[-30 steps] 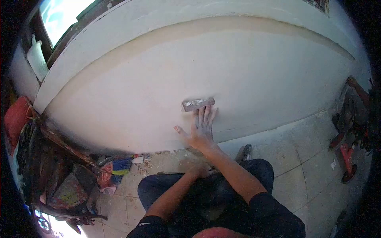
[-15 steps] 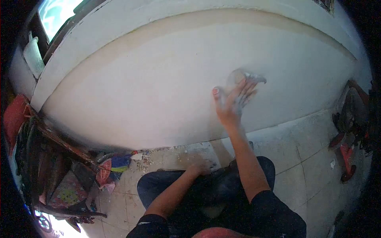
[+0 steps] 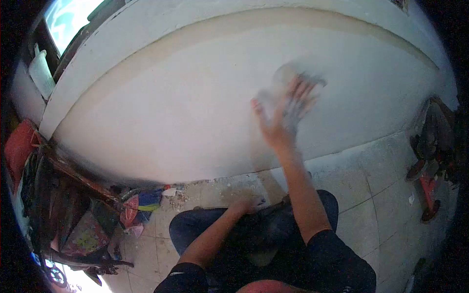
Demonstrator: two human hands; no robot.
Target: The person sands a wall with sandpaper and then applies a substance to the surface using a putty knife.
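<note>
My right hand (image 3: 288,115), smeared by motion, lies against the white wall (image 3: 171,107) with its thumb spread and its fingers stretched upward. Under the fingertips is a thin dark-grey piece of sandpaper (image 3: 318,82), pressed to the wall; most of it is hidden. My left hand (image 3: 246,204) rests low in front of my crossed legs, near the floor tiles. Its fingers are blurred and whitish, and whether they hold anything does not show.
Pale floor tiles (image 3: 349,224) run along the wall's foot, with crumbs and scraps (image 3: 178,193) by its base. Clutter (image 3: 85,234) and a red bag-like item (image 3: 20,139) are on the left. Dark objects with a red part (image 3: 428,188) stand at the right.
My right hand has shifted slightly up and left on the wall, with the sandpaper under its fingers. My left hand stays in nearly the same place.
</note>
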